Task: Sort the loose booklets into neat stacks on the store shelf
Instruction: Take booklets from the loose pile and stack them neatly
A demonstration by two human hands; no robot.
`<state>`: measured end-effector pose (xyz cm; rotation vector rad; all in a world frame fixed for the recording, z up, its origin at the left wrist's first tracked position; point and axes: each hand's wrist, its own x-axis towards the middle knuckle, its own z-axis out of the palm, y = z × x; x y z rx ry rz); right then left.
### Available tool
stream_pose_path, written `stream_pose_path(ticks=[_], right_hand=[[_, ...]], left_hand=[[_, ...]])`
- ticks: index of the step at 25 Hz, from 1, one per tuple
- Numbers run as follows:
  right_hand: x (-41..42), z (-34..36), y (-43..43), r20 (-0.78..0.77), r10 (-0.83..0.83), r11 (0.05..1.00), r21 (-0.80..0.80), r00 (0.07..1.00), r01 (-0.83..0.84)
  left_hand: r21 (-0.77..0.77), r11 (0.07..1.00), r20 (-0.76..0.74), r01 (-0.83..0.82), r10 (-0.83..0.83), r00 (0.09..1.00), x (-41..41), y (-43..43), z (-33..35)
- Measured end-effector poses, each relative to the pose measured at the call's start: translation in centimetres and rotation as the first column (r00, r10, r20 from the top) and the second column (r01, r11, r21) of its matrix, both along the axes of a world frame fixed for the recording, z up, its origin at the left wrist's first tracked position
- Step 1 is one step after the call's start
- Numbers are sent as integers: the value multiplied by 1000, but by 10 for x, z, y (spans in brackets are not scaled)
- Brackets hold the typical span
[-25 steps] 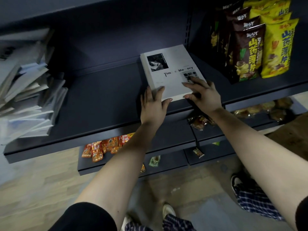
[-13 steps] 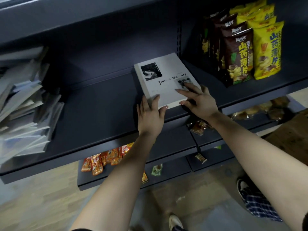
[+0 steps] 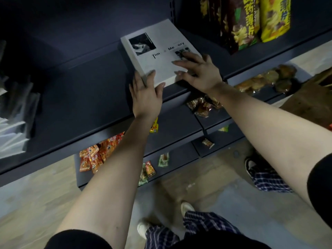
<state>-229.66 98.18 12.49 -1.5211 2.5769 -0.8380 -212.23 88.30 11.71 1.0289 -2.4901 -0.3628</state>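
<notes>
A neat stack of white booklets (image 3: 158, 51), its top cover showing a dark photo and black lettering, lies on the dark shelf (image 3: 86, 97) right of centre. My left hand (image 3: 146, 95) lies with straight fingers against the stack's near left corner. My right hand (image 3: 198, 72) rests flat on the cover's near right part, fingers spread. A messy pile of loose booklets (image 3: 14, 126) leans at the shelf's far left, partly cut off by the frame edge.
Brown and yellow snack bags (image 3: 251, 22) stand upright just right of the stack. Lower shelves carry orange snack packets (image 3: 97, 153) and wrapped pastries (image 3: 265, 79). Bare dark shelf lies between the stack and the loose pile. My shoes and checked trousers show below.
Both hands stay on the stack, barely shifting. The view has swung left and down, so the loose pile sits further out of frame.
</notes>
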Motion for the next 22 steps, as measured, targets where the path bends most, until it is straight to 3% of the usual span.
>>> stream_pose_path(ticks=[10,12,15,19,22], right_hand=[[-1,6,-3,-38,17,1000,-7,999,-17],[11,19,-6,-27,-28,998,-57,999,26],[45,54,-25,-82,85,982,-159,993,-97],[93,106,-68,-138,251,922,-268,958,-280],[138,137,-101,-138,366,854,-344,920,-391]], left_hand=[[-89,994,50,58,-54,997,3,0,7],[-150,978,63,144,-136,989,13,3,16],[-293,928,61,230,-222,973,33,4,41],[-394,916,-41,68,-92,995,65,-10,102],[-520,853,-70,-45,10,998,116,-29,140]])
